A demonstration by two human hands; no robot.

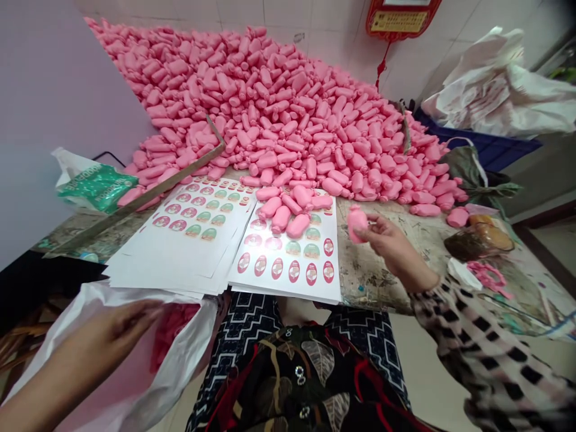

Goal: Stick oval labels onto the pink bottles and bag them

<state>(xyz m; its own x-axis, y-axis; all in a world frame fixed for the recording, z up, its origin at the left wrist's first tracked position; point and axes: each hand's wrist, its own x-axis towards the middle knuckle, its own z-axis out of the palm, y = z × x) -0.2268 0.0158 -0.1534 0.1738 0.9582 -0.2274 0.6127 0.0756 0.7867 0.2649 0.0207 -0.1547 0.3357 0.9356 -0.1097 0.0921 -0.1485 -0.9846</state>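
My right hand (387, 240) grips a small pink bottle (357, 223) between thumb and fingers, just above the table to the right of the sticker sheets. My left hand (130, 321) is over a white plastic bag (189, 351) at the lower left. Its fingers are smeared by motion, so whether they hold anything does not show. Darker pink items (173, 336) lie inside that bag. Several loose pink bottles (297, 226) rest on the right stack of sticker sheets (283, 291), which bears round and oval printed labels.
A great heap of pink bottles (252, 102) fills the table's back. Another sticker-sheet stack (157, 258) lies left, beside a wooden strip (148, 195) and a green-and-white bag (96, 186). On the right are a glass jar (477, 240), pink rings (490, 279) and a blue crate (490, 147).
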